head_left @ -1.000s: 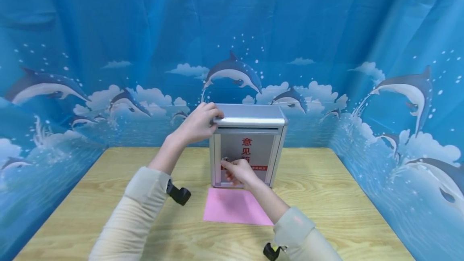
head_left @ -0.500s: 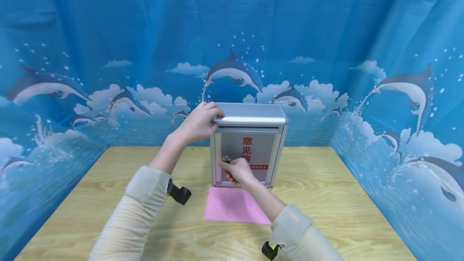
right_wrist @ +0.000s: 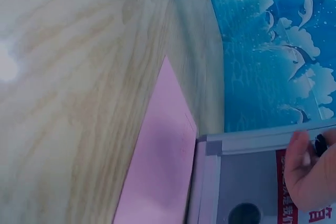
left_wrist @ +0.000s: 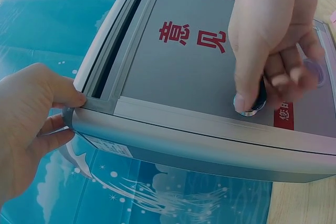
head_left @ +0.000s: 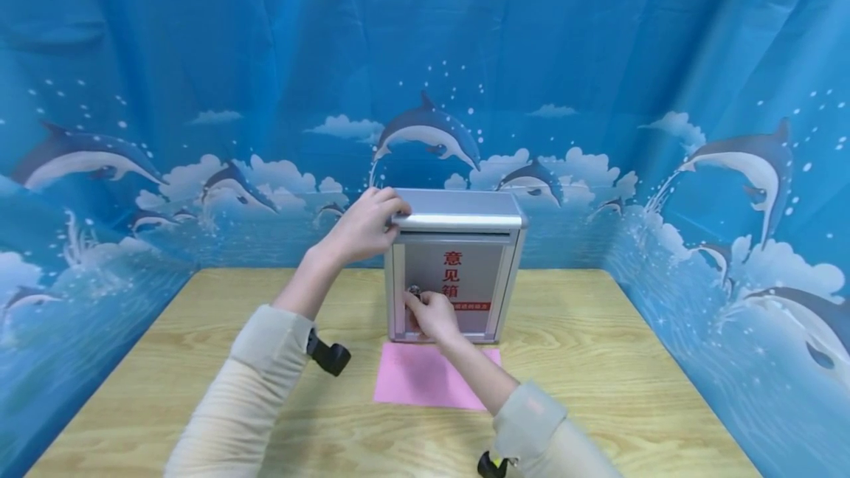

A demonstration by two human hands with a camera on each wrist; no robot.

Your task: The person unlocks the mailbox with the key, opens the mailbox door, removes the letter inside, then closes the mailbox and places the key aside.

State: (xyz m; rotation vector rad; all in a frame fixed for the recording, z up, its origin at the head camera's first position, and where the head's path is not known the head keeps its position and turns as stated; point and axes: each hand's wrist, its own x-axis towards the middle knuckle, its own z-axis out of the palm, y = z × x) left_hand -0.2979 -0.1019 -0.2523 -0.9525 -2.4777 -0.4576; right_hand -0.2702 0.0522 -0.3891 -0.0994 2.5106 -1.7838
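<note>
A silver-grey suggestion box (head_left: 488,271) with red Chinese lettering stands upright on the table, a mail slot across its upper front. My left hand (head_left: 367,226) grips its top left corner, fingers over the top edge and thumb at the side, as the left wrist view also shows. At the left side of the door, my right hand (head_left: 434,316) pinches a small black-headed key at the round chrome lock (left_wrist: 251,112). The key (right_wrist: 320,144) shows as a black bit between the fingers in the right wrist view; the fingers hide most of it.
A pink sheet of paper (head_left: 421,378) lies on the wood-grain table (head_left: 584,360) right before the box. A blue dolphin-print curtain (head_left: 265,94) closes off the back and both sides. Black wrist cameras (head_left: 328,354) hang from both sleeves.
My right hand has turned at the lock, its wrist and forearm shifting slightly left. The left hand has kept its hold on the corner, and the box has stayed in place.
</note>
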